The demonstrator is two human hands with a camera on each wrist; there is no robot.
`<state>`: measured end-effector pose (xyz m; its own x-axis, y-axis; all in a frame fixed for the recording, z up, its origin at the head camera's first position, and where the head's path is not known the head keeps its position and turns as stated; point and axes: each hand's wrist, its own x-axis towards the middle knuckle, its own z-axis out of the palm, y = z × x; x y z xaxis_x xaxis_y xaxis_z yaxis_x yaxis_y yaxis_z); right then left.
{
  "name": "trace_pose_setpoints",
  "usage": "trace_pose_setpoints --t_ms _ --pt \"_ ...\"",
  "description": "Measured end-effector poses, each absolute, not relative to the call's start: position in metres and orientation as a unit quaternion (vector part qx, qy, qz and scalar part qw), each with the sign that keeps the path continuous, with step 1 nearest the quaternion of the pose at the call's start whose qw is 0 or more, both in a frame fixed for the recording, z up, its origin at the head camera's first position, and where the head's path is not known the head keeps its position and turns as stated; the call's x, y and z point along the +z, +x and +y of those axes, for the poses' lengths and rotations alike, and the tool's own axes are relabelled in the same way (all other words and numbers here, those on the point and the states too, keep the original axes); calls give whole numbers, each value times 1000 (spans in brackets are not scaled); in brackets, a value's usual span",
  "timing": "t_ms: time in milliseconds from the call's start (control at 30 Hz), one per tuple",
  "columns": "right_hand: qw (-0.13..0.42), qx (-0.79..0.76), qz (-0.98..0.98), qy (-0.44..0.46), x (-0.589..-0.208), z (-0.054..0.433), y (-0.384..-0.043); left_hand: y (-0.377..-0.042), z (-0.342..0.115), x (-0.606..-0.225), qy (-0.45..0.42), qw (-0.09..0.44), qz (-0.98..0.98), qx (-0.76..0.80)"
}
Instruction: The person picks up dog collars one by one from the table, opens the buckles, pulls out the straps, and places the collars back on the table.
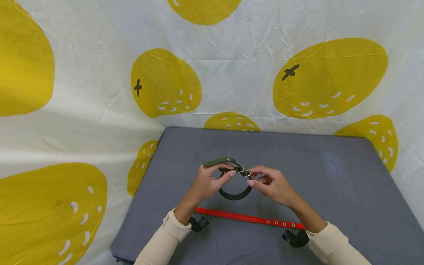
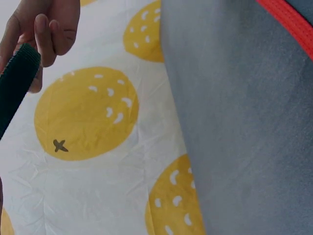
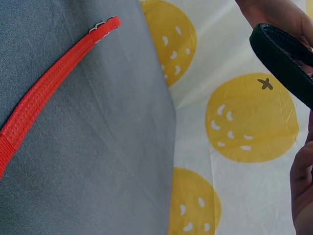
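A dark green pet collar (image 1: 234, 197) is bent into a loop and held up above the table, its free strap end sticking out to the left. My left hand (image 1: 206, 185) pinches it beside the metal buckle (image 1: 244, 172), thumb in front. On the other side, my right hand (image 1: 275, 187) pinches the loop close to the buckle and ring with thumb and forefinger. In the left wrist view the green strap end (image 2: 19, 81) shows at the left edge. The right wrist view catches the lower curve of the collar (image 3: 281, 58); the buckle is not clear there.
A red collar (image 1: 238, 216) with metal eyelets lies stretched across the grey padded table (image 1: 281, 154), below my forearms. Behind the table hangs a white cloth (image 1: 238, 84) printed with yellow fruit. Dark wrist devices (image 1: 296, 238) sit under both sleeves.
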<state>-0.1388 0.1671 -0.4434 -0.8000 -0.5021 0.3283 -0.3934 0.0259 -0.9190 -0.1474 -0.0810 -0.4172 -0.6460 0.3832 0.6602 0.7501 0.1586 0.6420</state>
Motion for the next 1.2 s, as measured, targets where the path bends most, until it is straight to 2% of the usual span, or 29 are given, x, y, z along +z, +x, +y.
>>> trace_pose_setpoints --t_ms 167,333,467,667,1200 --pt "41 -612 717 -331 -444 169 -140 -139 -77 -397 -374 195 -734 -533" --pt "35 -621 709 -334 -444 169 -140 -144 -76 -410 -363 204 -734 -537" --pt "27 -628 700 -339 -442 167 -140 -149 -78 -422 -356 189 -742 -536" --pt "10 -627 699 -344 -438 164 -141 -146 -79 -421 -380 160 -757 -507" --pt "40 -591 725 -350 -428 164 -139 -142 -81 -422 -378 193 -733 -532"
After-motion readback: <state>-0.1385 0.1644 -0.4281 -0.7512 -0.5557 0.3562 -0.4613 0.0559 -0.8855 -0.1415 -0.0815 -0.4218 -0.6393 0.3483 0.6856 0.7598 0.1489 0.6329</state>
